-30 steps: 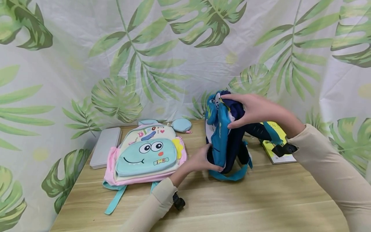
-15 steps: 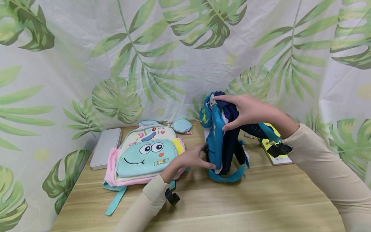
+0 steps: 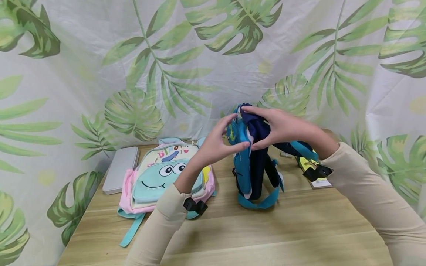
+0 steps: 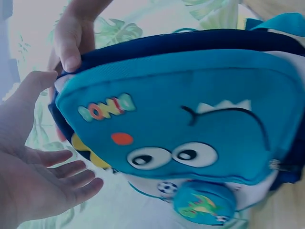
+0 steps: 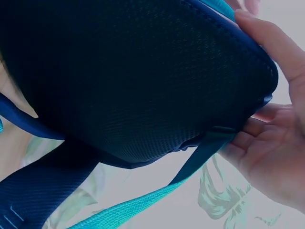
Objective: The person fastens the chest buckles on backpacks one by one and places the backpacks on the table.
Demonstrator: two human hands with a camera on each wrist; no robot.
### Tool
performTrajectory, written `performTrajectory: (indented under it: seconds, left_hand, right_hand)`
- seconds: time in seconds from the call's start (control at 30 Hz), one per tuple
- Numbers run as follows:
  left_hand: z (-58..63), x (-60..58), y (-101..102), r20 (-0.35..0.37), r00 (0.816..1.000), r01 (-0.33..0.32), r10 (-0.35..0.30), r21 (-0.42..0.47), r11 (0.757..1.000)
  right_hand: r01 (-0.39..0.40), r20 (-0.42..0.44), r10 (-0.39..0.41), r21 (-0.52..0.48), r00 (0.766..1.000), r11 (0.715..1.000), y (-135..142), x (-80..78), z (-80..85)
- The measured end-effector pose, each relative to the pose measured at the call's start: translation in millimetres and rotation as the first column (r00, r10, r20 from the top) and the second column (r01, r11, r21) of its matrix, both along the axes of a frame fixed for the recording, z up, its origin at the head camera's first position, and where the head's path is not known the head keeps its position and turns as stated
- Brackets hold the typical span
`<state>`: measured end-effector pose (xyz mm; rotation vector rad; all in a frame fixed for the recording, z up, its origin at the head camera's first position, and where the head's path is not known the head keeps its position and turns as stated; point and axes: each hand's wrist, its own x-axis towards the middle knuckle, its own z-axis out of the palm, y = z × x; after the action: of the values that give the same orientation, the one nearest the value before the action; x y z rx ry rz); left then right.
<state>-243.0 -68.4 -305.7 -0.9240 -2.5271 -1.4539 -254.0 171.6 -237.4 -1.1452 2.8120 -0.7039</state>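
Note:
A blue children's backpack [image 3: 243, 168] with a dinosaur face stands on edge on the wooden table. My right hand [image 3: 287, 127] grips its upper end, thumb on one side and fingers round the navy back, as the right wrist view also shows. At the same end, my left hand [image 3: 216, 144] is spread. Its thumb [image 4: 40, 83] comes right up to the bag's corner, and its fingers [image 4: 71, 169] reach out loosely beside the bag. A small round pouch [image 4: 205, 202] with a green dinosaur hangs from the front. Teal straps [image 5: 143, 200] trail from the back.
To the left lies a pink and mint dinosaur backpack [image 3: 149, 190], partly covered by my left arm. A flat light-grey case [image 3: 121, 170] lies beyond it. At the right, a yellow-covered book [image 3: 305, 165] is partly behind my right wrist. A leaf-print cloth [image 3: 233, 74] hangs behind.
My left hand has left the blue backpack's lower end and risen to its upper end, near my right hand. The bag has shifted slightly left, still in my right hand.

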Motion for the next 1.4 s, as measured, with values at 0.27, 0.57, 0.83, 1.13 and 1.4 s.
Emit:
performTrajectory:
  seconds: [0.27, 0.57, 0.83, 1.13, 1.4]
  left_hand:
    - [19.6, -7.4, 7.7, -0.09, 0.996, -0.01, 0.009, -0.013, 1.0]
    - [24.5, -10.8, 0.9, -0.053, 0.999, -0.008, 0.004, -0.077, 0.997]
    - [30.7, -9.3, -8.3, -0.01, 1.0, -0.02, 0.019, -0.185, 0.982]
    - [33.7, -13.2, -23.1, 0.001, 1.0, -0.014, 0.014, -0.216, 0.976]
    - [30.0, -17.1, -39.0, 0.003, 1.0, -0.014, 0.015, -0.189, 0.982]
  right_hand:
    - [-0.057, -0.005, 0.057, -0.101, 0.998, 0.993, -6.9, -1.7, -5.3]
    - [-0.068, -0.013, 0.067, -0.138, 0.998, 0.988, -6.8, -1.9, -11.4]
    - [-0.044, 0.001, 0.044, -0.125, 0.999, 0.991, 0.3, -0.4, -15.5]
    - [0.0, 0.052, 0.005, -0.082, 0.999, 0.997, 20.0, -1.3, -21.6]
    - [0.048, 0.1, -0.041, -0.072, 0.994, 0.996, 45.4, -1.6, -33.6]
